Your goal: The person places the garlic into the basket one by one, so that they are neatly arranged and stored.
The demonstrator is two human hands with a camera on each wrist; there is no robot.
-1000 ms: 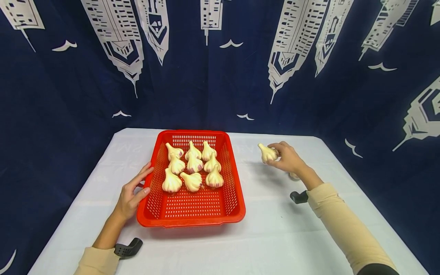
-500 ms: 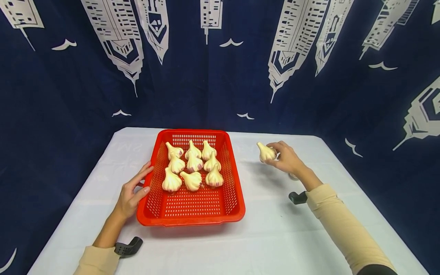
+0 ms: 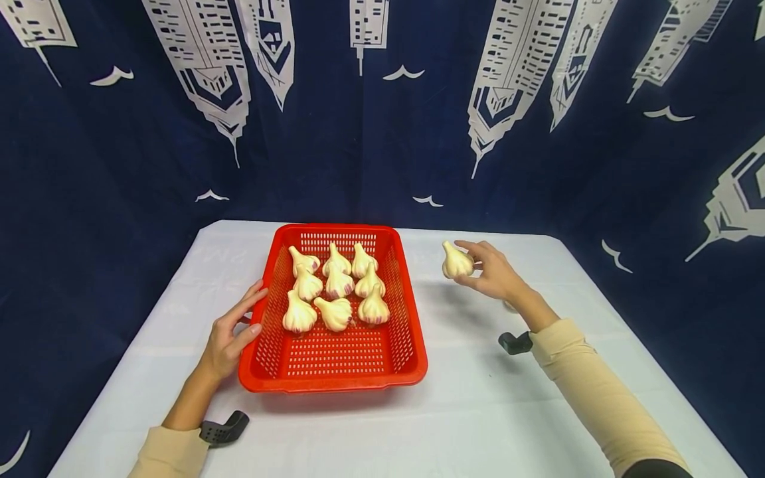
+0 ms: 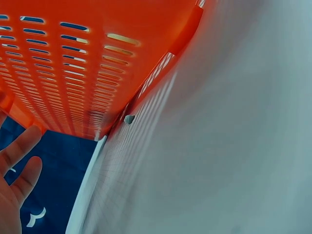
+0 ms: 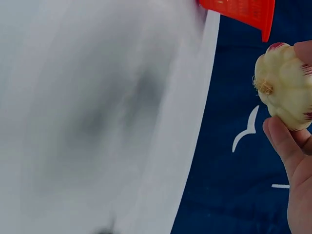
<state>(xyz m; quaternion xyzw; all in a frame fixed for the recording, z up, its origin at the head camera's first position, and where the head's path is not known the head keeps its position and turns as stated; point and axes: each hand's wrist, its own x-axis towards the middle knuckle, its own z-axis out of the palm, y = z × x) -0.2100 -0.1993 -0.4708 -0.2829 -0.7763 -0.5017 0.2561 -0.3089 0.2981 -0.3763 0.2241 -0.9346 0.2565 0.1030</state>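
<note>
Left of centre in the head view, a red perforated plastic basket (image 3: pixel 335 384) holds several garlic bulbs (image 3: pixel 335 314) in rows, with bare basket floor at the near end. My left hand (image 3: pixel 226 338) rests at the basket's left rim, its fingers fairly straight and touching the edge. In the left wrist view those fingers (image 4: pixel 25 144) meet the basket's outer side (image 4: pixel 141 19). To the right of the basket, my right hand (image 3: pixel 493 271) pinches one garlic bulb (image 3: pixel 457 261) above the table, stem upward. The right wrist view shows that bulb's root end (image 5: pixel 265 87) between thumb and fingers.
A white cloth covers the table (image 3: pixel 466 411). Behind my right wrist a small pale object (image 3: pixel 510 306) is mostly hidden on the cloth. A dark blue curtain (image 3: pixel 358 153) with white buildings and birds hangs behind the table.
My right hand has moved slightly left and up with the garlic bulb, which now stands more upright. The left hand and the basket have stayed in place.
</note>
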